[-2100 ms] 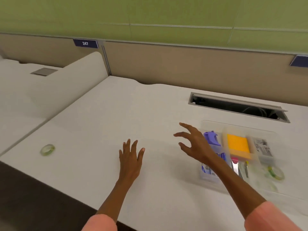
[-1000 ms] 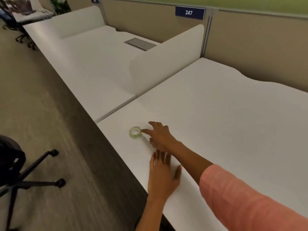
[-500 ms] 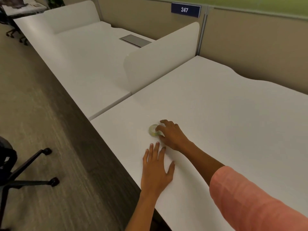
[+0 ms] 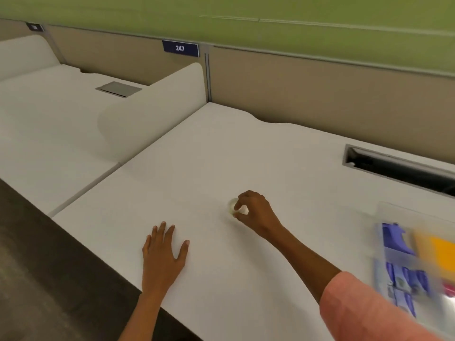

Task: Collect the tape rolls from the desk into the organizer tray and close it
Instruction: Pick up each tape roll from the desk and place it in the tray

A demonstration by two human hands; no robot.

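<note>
A small pale green tape roll (image 4: 232, 207) is pinched in the fingertips of my right hand (image 4: 253, 209), just above the white desk (image 4: 221, 153) near its middle. My left hand (image 4: 162, 254) lies flat on the desk near the front edge, fingers spread, holding nothing. The clear organizer tray (image 4: 394, 215) sits at the right edge of the view, blurred, with purple items (image 4: 394, 238) and an orange pad (image 4: 440, 254) inside. Its lid state is not clear.
A cable slot (image 4: 398, 168) is open at the back right of the desk. A low rounded divider (image 4: 152, 114) separates this desk from the neighbouring one at the left. Beige partition panels with a "247" sign (image 4: 180, 48) stand behind. Floor lies below the front edge.
My right hand closed on the tape roll at the desk's left front and has carried it to the right. The view swung right, bringing the tray back in. My left hand stayed flat.
</note>
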